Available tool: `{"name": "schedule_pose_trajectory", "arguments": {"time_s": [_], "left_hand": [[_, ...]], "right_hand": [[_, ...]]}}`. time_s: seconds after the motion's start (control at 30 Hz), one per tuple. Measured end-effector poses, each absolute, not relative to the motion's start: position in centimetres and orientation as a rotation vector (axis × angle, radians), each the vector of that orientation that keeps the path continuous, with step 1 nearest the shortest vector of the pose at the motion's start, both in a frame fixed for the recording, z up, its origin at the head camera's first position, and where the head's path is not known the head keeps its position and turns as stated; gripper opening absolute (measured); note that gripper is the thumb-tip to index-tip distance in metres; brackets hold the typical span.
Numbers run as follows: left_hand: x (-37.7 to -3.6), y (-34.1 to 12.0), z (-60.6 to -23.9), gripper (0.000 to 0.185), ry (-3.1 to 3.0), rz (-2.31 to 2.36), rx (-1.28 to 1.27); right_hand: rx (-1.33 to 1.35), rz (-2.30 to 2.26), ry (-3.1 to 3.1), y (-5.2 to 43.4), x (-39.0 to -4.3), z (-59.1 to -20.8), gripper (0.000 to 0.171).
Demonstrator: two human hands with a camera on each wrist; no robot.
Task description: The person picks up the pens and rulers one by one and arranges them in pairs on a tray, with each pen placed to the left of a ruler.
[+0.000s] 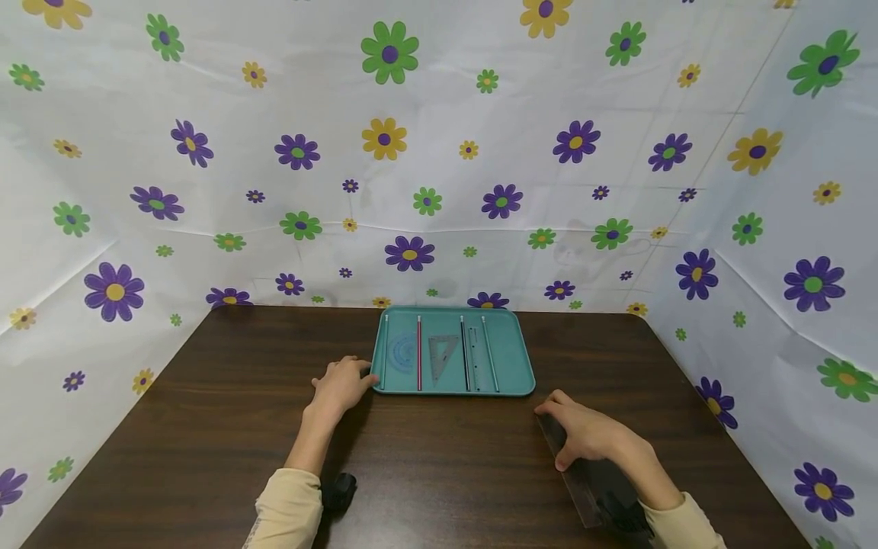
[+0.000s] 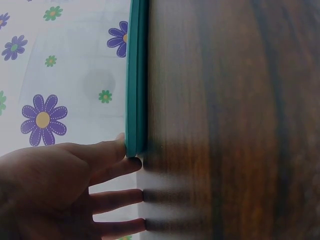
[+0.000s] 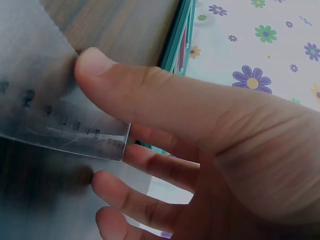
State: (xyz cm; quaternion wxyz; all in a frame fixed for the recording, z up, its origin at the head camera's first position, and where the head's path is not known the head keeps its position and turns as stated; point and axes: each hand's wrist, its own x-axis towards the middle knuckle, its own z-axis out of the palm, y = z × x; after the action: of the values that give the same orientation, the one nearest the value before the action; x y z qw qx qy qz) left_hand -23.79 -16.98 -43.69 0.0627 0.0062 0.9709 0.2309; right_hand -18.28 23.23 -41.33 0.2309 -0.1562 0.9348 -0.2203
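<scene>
A teal tray (image 1: 507, 358) lies at the table's far edge. My left hand (image 1: 343, 383) is at its near left corner. In the left wrist view the thumb lies on the rim (image 2: 136, 75) and the index finger reaches just below the corner, while the other fingertips touch the table. My right hand (image 1: 588, 431), right of the tray, holds a clear plastic ruler (image 1: 581, 496) between thumb and fingers. In the right wrist view the ruler (image 3: 65, 127) shows dark number marks, and the thumb presses its edge.
On the tray lie a red pencil (image 1: 419, 354), a black pencil (image 1: 464, 354), pale pencils (image 1: 491, 354) at both sides, a clear protractor (image 1: 402, 352), a set square (image 1: 442, 352) and a narrow clear strip (image 1: 474, 358). Flowered sheets (image 1: 439, 168) surround the dark wooden table (image 1: 439, 473).
</scene>
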Motion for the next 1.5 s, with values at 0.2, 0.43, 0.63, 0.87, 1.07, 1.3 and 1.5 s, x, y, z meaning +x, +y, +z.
{"name": "schedule_pose_trajectory", "arguments": {"time_s": [0.2,0.43,0.63,0.87,1.07,1.3,1.5], "left_hand": [[-23.7,-16.9,-43.5,0.048,2.941,0.699,0.02],[-23.6,-16.9,-43.4,0.046,2.951,0.679,0.03],[-23.7,-16.9,-43.4,0.047,2.936,0.711,0.033],[-23.7,-16.9,-43.4,0.046,2.943,0.71,0.036],[-23.6,-17.0,-43.2,0.047,2.938,0.712,0.038],[-23.7,-17.1,-43.3,0.047,2.937,0.708,0.045],[-23.8,-16.9,-43.4,0.047,2.942,0.701,0.051]], "right_hand": [[-0.457,-0.638,2.538,23.4,-18.4,-41.5,0.078],[-0.394,-0.865,2.531,23.4,-18.4,-41.7,0.075],[-0.367,-1.101,2.564,23.5,-18.9,-42.1,0.069],[-0.323,-1.27,2.581,23.3,-19.4,-42.0,0.057],[-0.318,-1.327,2.637,23.1,-19.6,-41.9,0.056],[-0.332,-1.332,2.674,22.6,-19.6,-41.9,0.055],[-0.325,-1.384,2.705,22.3,-19.6,-41.8,0.057]]}}
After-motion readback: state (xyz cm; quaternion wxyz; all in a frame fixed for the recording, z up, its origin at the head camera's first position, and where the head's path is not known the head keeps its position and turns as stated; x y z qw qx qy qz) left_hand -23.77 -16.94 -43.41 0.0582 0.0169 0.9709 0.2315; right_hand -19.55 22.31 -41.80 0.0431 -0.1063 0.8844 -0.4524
